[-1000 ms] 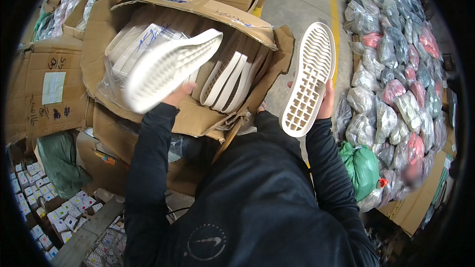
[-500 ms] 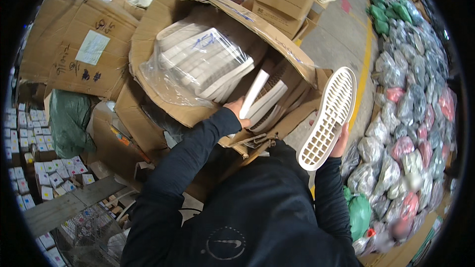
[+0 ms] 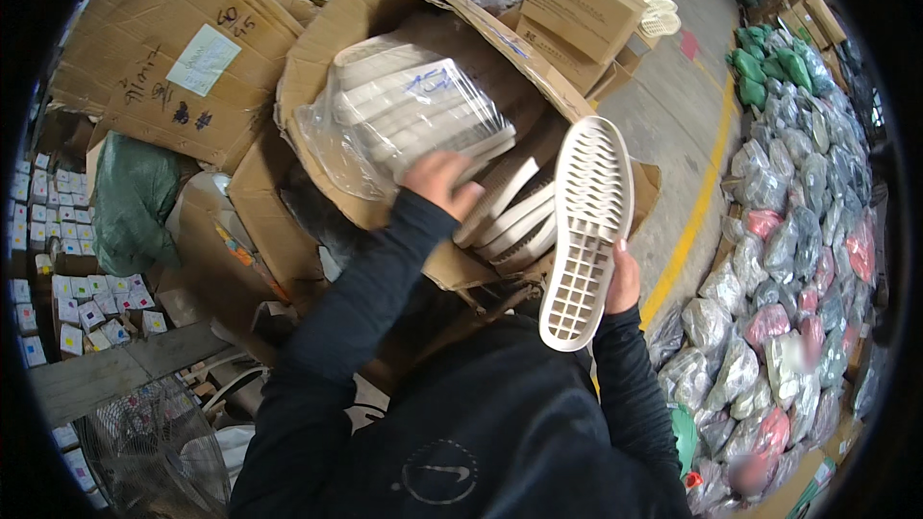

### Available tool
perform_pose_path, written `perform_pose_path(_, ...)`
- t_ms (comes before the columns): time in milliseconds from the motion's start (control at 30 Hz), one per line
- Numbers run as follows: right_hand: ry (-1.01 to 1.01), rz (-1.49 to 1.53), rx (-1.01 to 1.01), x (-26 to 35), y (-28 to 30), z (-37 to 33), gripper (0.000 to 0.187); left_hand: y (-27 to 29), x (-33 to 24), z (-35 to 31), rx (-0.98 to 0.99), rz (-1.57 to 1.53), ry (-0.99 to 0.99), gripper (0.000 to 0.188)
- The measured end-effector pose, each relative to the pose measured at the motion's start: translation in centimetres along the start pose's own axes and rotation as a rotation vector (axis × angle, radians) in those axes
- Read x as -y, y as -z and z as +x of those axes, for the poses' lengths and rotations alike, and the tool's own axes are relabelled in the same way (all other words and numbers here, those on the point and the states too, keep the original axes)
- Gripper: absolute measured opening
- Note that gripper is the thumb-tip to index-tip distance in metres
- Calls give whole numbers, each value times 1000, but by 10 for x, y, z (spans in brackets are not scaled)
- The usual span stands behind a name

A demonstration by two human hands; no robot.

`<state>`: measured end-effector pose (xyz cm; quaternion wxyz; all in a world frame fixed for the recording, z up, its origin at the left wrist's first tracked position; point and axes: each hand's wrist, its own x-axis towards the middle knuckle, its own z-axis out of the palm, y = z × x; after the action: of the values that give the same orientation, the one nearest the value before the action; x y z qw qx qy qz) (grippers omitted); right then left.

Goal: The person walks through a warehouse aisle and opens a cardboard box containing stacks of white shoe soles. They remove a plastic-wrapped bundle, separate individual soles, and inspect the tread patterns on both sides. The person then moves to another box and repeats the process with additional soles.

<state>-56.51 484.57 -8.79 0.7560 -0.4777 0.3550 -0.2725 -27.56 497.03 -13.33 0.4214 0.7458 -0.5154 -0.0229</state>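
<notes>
A: What does the right hand [image 3: 624, 281] hold?

B: A cream, elongated moulded shoe sole [image 3: 588, 231], gripped along its right edge. The piece stands nearly upright, its gridded end near and its wavy-ribbed end far, in front of the right end of an open brown cardboard box [image 3: 540, 60].

A: And the left hand [image 3: 442, 185]?

B: It lies over the box's near side, between a stack of off-white soles in clear plastic [image 3: 409, 111], on the far left, and a row of loose cream soles [image 3: 519, 216], on the right. Its fingers are blurred; whether they grip or touch anything cannot be told.

A: What flanks the box?

B: Right, beyond a yellow painted floor line [image 3: 688, 255], a heap of filled plastic bags [image 3: 788, 269]; left, a dark green plastic bag [image 3: 135, 200].
</notes>
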Motion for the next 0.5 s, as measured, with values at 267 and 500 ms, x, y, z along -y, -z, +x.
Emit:
perform_pose_path(267,-37,-111,37,-4,-7,0,52,119,27,5,-94,624,155,37)
perform_pose_path(500,-98,85,-18,-4,-24,5,67,115,43,-16,234,1022,208,30)
